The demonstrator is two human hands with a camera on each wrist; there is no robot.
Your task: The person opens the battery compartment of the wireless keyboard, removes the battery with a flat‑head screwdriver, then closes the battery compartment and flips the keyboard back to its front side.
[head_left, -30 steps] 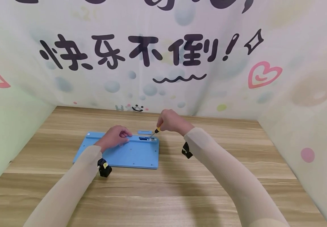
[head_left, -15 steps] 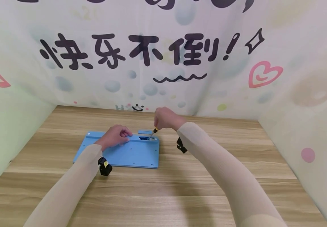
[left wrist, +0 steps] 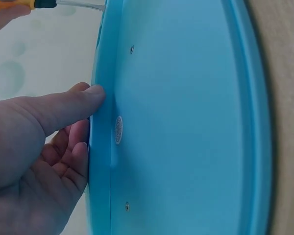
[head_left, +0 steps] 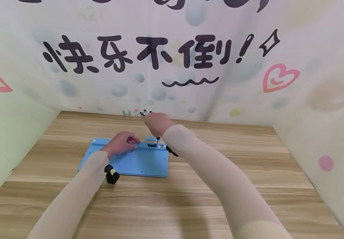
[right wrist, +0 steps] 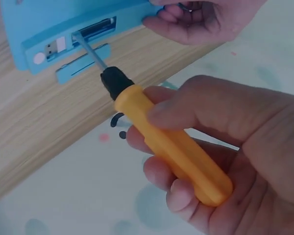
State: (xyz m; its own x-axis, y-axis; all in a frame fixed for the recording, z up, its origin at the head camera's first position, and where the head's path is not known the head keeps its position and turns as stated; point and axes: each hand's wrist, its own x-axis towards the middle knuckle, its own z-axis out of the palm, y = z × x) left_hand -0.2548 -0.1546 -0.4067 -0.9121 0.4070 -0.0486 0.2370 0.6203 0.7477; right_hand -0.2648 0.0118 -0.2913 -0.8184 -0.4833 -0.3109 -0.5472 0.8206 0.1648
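Note:
A blue keyboard point(head_left: 143, 162) lies underside up on the table, its raised rear ridge toward the wall. My left hand point(head_left: 122, 143) holds that ridge, thumb on top and curled fingers against the back edge. In my right hand point(head_left: 157, 124) is a yellow-handled screwdriver point(right wrist: 174, 147), fingers and thumb wrapped round the handle. Its metal shaft reaches into one end of the open battery compartment point(right wrist: 99, 30); what the tip touches cannot be made out. Beside the compartment sits a USB receiver point(right wrist: 51, 49) in a slot. The loose battery cover point(right wrist: 83, 63) lies just behind the keyboard.
The wood-grain table point(head_left: 219, 186) extends around the keyboard. Close behind it hangs a printed white cloth point(head_left: 234, 89), with more wall on both sides. A black wrist camera point(head_left: 111, 174) is strapped below my left sleeve.
My right hand has swung left over the keyboard's rear edge, bringing the screwdriver more upright while its tip stays at the compartment. The left hand and the keyboard have kept their places.

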